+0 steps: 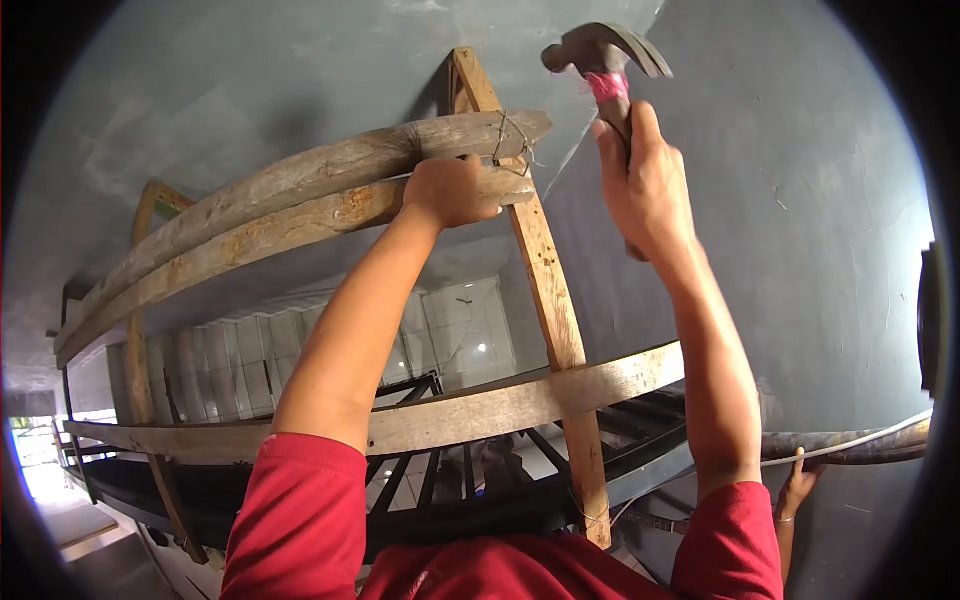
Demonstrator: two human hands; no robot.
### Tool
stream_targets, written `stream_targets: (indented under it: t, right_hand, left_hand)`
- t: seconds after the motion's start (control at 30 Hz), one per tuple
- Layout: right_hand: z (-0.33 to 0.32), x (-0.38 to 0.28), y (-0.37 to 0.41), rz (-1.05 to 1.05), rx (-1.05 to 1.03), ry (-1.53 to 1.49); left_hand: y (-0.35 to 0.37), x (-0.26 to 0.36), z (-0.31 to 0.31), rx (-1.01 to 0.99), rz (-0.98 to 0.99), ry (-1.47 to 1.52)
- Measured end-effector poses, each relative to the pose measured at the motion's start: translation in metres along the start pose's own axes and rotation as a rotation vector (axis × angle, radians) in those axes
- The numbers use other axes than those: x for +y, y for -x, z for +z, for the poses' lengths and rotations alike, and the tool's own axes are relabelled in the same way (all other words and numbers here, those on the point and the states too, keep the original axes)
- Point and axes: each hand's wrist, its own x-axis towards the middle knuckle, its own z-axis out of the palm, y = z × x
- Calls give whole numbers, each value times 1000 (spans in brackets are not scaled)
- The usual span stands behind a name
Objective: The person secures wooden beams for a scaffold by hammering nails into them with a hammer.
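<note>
My right hand (652, 185) is closed around the handle of a claw hammer (600, 52), raised beside the wall. Pink wrapping (606, 86) circles the handle just under the metal head. My left hand (452, 192) is wrapped over the lower wooden beam (290, 238) near its right end; the fingertips are mostly hidden. Just above that hand runs the upper wooden beam (290, 165). Twisted wire (512, 140) binds the beam ends at an upright wooden post (545, 270).
A horizontal plank (500, 402) crosses the post lower down, above a black metal railing (480, 505). Another wooden upright (140, 330) stands at left. A grey wall (780, 200) rises at right. Another person's hand (797, 490) touches a pipe (850, 445) at lower right.
</note>
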Motion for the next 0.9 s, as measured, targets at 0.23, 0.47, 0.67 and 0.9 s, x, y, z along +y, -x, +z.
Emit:
stream_targets:
  t: [0.23, 0.47, 0.67, 0.9]
  right_hand:
    - [30, 44, 17, 207, -347, 108]
    - [9, 10, 18, 34, -51, -13]
    - [41, 48, 25, 176, -347, 201]
    - [19, 17, 30, -21, 16, 5]
  left_hand:
    - [-1, 2, -4, -22, -16, 45]
    - [-3, 1, -3, -63, -4, 10]
    - [-2, 2, -4, -7, -37, -2]
    - [-3, -4, -2, -51, -11, 34]
